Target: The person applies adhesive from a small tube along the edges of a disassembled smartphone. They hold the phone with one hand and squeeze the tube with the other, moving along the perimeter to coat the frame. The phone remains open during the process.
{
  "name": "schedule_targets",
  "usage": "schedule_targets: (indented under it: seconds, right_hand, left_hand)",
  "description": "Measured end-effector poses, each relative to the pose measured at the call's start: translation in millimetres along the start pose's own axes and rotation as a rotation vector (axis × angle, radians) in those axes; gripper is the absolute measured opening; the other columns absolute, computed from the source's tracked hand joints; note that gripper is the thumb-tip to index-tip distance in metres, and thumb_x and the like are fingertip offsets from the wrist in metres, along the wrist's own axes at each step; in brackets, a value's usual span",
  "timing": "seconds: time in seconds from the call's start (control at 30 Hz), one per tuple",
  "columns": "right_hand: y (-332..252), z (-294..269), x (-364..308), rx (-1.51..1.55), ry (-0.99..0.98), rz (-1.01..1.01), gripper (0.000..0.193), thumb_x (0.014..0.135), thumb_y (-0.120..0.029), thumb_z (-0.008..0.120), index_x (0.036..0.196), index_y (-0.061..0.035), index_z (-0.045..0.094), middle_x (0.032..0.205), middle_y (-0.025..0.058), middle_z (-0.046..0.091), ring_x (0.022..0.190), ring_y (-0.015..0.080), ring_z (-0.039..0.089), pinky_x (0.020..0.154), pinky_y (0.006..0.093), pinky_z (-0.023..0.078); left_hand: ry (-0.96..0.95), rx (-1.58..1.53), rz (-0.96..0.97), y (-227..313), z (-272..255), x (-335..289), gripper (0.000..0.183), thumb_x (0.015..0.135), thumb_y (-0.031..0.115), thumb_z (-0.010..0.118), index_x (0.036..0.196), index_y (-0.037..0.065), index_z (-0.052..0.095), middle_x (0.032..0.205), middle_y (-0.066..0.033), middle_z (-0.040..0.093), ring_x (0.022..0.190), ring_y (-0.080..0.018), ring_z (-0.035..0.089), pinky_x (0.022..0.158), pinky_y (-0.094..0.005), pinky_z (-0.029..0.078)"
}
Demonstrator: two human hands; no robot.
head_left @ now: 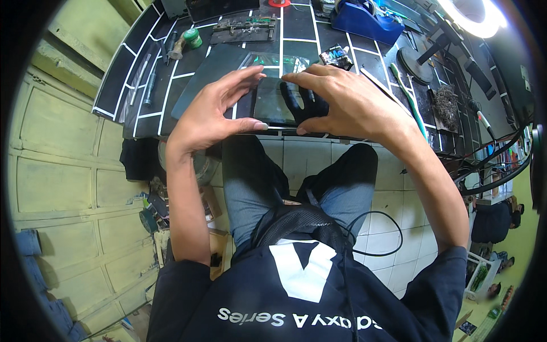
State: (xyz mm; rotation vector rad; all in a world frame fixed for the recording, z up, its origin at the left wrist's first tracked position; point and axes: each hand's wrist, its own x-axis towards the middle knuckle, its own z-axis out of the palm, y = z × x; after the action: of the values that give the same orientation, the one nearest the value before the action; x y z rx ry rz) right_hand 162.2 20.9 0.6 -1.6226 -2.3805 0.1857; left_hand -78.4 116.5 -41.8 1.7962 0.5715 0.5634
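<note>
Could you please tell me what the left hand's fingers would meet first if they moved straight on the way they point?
Probably the fingers of the right hand, which face those of the left hand across a gap; their relative height is hard to judge from this view.

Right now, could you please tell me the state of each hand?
Left hand: curved, thumb and fingers apart at the glossy panel; grip cannot be told.
Right hand: curved, thumb and fingers apart over that panel; grip cannot be told.
</note>
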Motion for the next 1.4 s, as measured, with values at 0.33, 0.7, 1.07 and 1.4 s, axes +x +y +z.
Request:
schedule_targets:
  seconds: [0.33,0.7,1.07,1.4]
  right_hand:
    - [-0.9,-3.5,4.6,0.004,-0.047,0.017,0.072,0.072,-0.029,0.083,0.134,-0.0059,0.055,0.114,0.0181,0.066,0.104,0.0370,0.066,0.088,0.0454,0.055]
    - [-2.6,-5.6,5.5,0.029,-0.039,0.032,0.071,0.073,-0.031,0.083,0.135,-0.0065,0.055,0.117,0.0179,0.065,0.105,0.0373,0.065,0.088,0.0453,0.054]
    - [51.5,-29.3,-14.0,0.295,0.584,0.422,0.035,0.092,-0.025,0.072,0.116,-0.0005,0.068,0.105,0.0140,0.072,0.094,0.0203,0.069,0.079,0.0350,0.056]
    - [61.7,1.7,10.1,0.440,0.367,0.661,0.042,0.085,-0.019,0.079,0.119,0.0012,0.066,0.094,0.0142,0.072,0.085,0.0180,0.068,0.079,0.0326,0.053]
  left_hand:
    - [-0.003,-0.021,-0.011,-1.2,-1.8,-1.0,0.089,0.068,-0.003,0.084,0.147,0.002,0.043,0.143,-0.0115,0.052,0.135,-0.0199,0.047,0.118,-0.0349,0.032]
    - [-0.017,0.014,-0.005,1.2,-1.9,-1.8,0.084,0.074,-0.005,0.079,0.149,0.005,0.042,0.144,-0.0109,0.051,0.136,-0.0207,0.046,0.118,-0.0365,0.032]
    - [-0.014,0.000,-0.014,1.4,-1.4,-1.8,0.088,0.074,-0.005,0.078,0.151,0.004,0.037,0.146,-0.0129,0.050,0.137,-0.0225,0.045,0.118,-0.0377,0.031]
    - [-0.010,0.011,-0.011,3.2,-1.8,-2.6,0.089,0.073,-0.005,0.079,0.150,0.000,0.035,0.147,-0.0158,0.048,0.138,-0.0243,0.045,0.118,-0.0387,0.032]
